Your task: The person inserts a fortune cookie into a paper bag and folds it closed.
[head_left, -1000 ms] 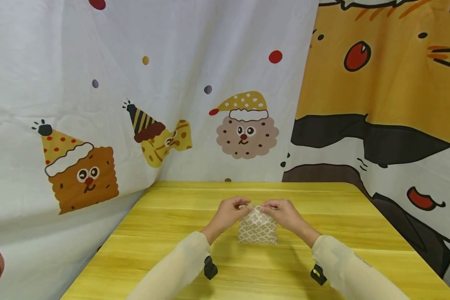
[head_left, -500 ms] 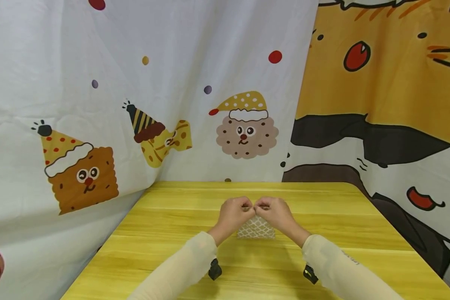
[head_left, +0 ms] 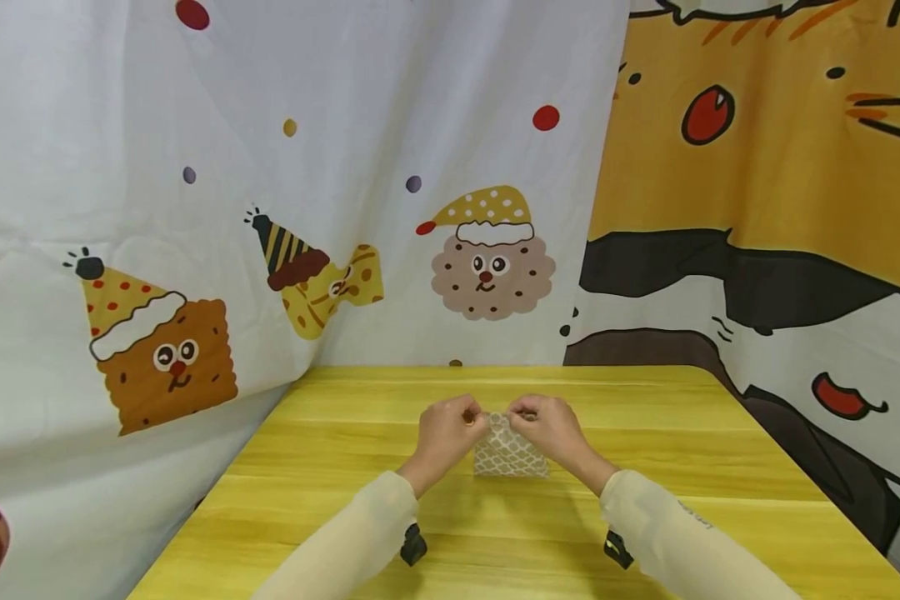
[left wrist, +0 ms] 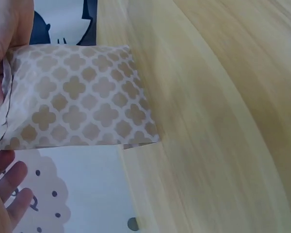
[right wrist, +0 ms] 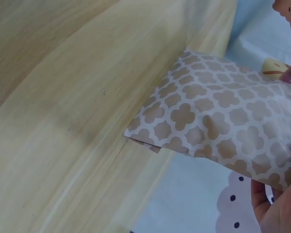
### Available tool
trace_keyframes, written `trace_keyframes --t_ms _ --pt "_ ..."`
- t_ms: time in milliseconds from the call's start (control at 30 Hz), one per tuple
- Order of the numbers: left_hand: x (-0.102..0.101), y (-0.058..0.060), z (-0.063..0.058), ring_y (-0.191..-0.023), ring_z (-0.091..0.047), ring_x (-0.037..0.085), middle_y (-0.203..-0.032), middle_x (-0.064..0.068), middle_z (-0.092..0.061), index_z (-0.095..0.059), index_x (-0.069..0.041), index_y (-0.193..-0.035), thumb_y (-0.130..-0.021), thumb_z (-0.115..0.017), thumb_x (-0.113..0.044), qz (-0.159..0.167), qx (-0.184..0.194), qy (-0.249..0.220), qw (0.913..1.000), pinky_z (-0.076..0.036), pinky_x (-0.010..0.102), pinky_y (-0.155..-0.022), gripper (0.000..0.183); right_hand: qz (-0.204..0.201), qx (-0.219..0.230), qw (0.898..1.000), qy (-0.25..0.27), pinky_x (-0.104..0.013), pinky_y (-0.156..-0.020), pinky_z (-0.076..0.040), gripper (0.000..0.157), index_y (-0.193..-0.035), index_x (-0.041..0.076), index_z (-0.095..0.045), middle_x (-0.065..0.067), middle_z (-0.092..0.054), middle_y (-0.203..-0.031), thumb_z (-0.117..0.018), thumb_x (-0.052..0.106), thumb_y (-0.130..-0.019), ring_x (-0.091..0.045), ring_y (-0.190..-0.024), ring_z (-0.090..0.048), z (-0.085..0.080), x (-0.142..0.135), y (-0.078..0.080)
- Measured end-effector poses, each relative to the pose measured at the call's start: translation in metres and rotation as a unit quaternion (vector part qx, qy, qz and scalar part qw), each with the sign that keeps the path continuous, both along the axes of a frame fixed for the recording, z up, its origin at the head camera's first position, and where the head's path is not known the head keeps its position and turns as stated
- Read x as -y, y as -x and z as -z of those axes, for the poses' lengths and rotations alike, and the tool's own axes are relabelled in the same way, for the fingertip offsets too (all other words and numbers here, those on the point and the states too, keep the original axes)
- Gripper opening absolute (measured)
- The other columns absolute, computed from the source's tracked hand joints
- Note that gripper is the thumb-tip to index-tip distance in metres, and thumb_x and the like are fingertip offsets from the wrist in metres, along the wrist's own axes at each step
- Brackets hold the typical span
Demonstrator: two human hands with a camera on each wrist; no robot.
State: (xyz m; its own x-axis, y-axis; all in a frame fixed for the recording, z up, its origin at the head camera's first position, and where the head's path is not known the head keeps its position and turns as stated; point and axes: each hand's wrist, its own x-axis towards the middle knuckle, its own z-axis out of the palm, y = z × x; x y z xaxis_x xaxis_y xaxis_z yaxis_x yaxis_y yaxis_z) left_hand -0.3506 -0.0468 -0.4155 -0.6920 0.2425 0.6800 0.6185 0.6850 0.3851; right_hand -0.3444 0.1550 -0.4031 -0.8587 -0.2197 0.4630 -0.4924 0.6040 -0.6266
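A small beige paper bag (head_left: 512, 460) with a white lattice pattern stands upright on the table in front of me. My left hand (head_left: 448, 435) pinches its top edge at the left corner. My right hand (head_left: 553, 429) grips the same edge further right, thumb and index finger together. In the left wrist view, the bag (left wrist: 87, 97) has its mouth side toward the hands and its bottom against the tabletop. The folded top edge (left wrist: 7, 94) runs between the two hands. The bag (right wrist: 208, 116) looks slightly puffed in the right wrist view; its contents are hidden.
The yellow wood-grain table (head_left: 345, 467) extends around the bag on all sides. Behind it hangs a white curtain (head_left: 390, 100) with cartoon biscuits, and an orange and black cartoon curtain (head_left: 765, 183) lines the right side. Black wrist cameras (head_left: 413, 545) sit below both sleeves.
The hands came together at the middle of the bag's top edge, hiding it, then the left hand moved back out to the left. The top edge shows again between them.
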Motion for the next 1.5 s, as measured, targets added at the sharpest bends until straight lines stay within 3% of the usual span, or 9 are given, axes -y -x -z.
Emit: trace_keyframes --t_ms 133,233,333,500,600,1167,1367,1433,1500 --pt "0.000 0.002 0.001 -0.064 -0.058 0.002 -0.081 -0.009 -0.067 -0.071 -0.017 -0.095 -0.093 -0.060 -0.015 0.037 0.054 -0.038 0.9971 -0.051 0.023 -0.059 0.012 -0.003 0.005 1.000 0.003 -0.033 -0.070 -0.055 0.010 -0.092 0.020 -0.076 0.008 -0.072 -0.090 -0.067 0.016 -0.094 -0.007 -0.077 -0.065 0.002 0.001 0.001" --pt "-0.005 0.004 0.000 -0.077 -0.064 0.003 -0.094 -0.007 -0.071 -0.072 -0.016 -0.105 -0.100 -0.061 -0.024 0.088 0.081 -0.027 0.9925 -0.054 0.023 -0.067 0.015 0.005 -0.002 1.000 -0.003 -0.034 -0.070 -0.056 0.011 -0.090 0.022 -0.076 0.010 -0.071 -0.088 -0.068 0.016 -0.093 -0.007 -0.077 -0.065 0.003 0.001 0.002" --pt "-0.010 0.005 -0.001 -0.075 -0.064 0.000 -0.094 -0.007 -0.072 -0.074 -0.016 -0.102 -0.100 -0.063 -0.029 0.112 0.086 -0.004 0.9899 -0.053 0.019 -0.066 0.017 0.030 -0.028 0.999 -0.032 -0.031 -0.066 -0.054 0.012 -0.088 0.025 -0.076 0.012 -0.071 -0.086 -0.067 0.018 -0.091 -0.004 -0.071 -0.062 0.004 0.000 0.002" --pt "-0.012 0.005 -0.003 -0.059 -0.055 -0.004 -0.085 -0.006 -0.073 -0.076 -0.015 -0.096 -0.098 -0.066 -0.024 0.072 0.063 0.012 0.9954 -0.047 0.016 -0.055 0.013 0.083 -0.103 0.988 -0.077 -0.026 -0.045 -0.043 0.013 -0.086 0.022 -0.077 0.008 -0.072 -0.081 -0.067 0.015 -0.085 -0.002 -0.049 -0.049 0.005 -0.002 0.003" --pt "-0.012 0.005 -0.004 -0.059 -0.054 -0.004 -0.086 -0.005 -0.073 -0.076 -0.015 -0.097 -0.097 -0.067 -0.022 0.051 0.061 0.010 0.9968 -0.047 0.017 -0.055 0.011 0.105 -0.127 0.983 -0.084 -0.026 -0.043 -0.039 0.013 -0.084 0.020 -0.077 0.007 -0.071 -0.075 -0.068 0.012 -0.082 -0.003 -0.045 -0.044 0.005 -0.008 0.003" --pt "-0.015 0.007 -0.006 -0.058 -0.053 -0.004 -0.083 -0.008 -0.072 -0.076 -0.017 -0.098 -0.097 -0.067 -0.026 0.037 0.084 0.016 0.9956 -0.046 0.018 -0.055 0.013 0.164 -0.092 0.978 -0.094 -0.029 -0.045 -0.037 0.005 -0.081 0.017 -0.073 0.009 -0.061 -0.063 -0.069 0.020 -0.082 -0.008 -0.049 -0.046 0.009 -0.036 -0.002" --pt "-0.010 0.013 -0.002 -0.068 -0.061 -0.001 -0.088 -0.008 -0.072 -0.075 -0.019 -0.097 -0.099 -0.064 -0.027 0.049 0.098 -0.003 0.9940 -0.053 0.022 -0.064 0.014 0.122 -0.057 0.991 -0.018 -0.034 -0.055 -0.049 0.019 -0.105 0.016 -0.076 0.004 -0.071 -0.084 -0.063 0.024 -0.093 -0.014 -0.067 -0.062 0.012 -0.037 -0.003" --pt "-0.008 0.014 -0.001 -0.073 -0.064 0.001 -0.090 -0.009 -0.071 -0.074 -0.021 -0.096 -0.099 -0.064 -0.029 0.052 0.115 -0.017 0.9919 -0.054 0.025 -0.067 0.013 0.097 -0.035 0.995 -0.008 -0.036 -0.063 -0.053 0.025 -0.116 0.016 -0.073 0.001 -0.073 -0.098 -0.063 0.029 -0.097 -0.015 -0.080 -0.066 0.013 -0.035 -0.001" --pt "-0.009 0.014 -0.001 -0.078 -0.066 0.003 -0.091 -0.010 -0.070 -0.073 -0.021 -0.096 -0.097 -0.066 -0.031 0.056 0.130 -0.024 0.9896 -0.056 0.025 -0.070 0.012 0.076 -0.011 0.997 -0.012 -0.036 -0.064 -0.052 0.026 -0.116 0.015 -0.074 0.000 -0.073 -0.098 -0.064 0.032 -0.098 -0.016 -0.077 -0.065 0.013 -0.033 0.002"
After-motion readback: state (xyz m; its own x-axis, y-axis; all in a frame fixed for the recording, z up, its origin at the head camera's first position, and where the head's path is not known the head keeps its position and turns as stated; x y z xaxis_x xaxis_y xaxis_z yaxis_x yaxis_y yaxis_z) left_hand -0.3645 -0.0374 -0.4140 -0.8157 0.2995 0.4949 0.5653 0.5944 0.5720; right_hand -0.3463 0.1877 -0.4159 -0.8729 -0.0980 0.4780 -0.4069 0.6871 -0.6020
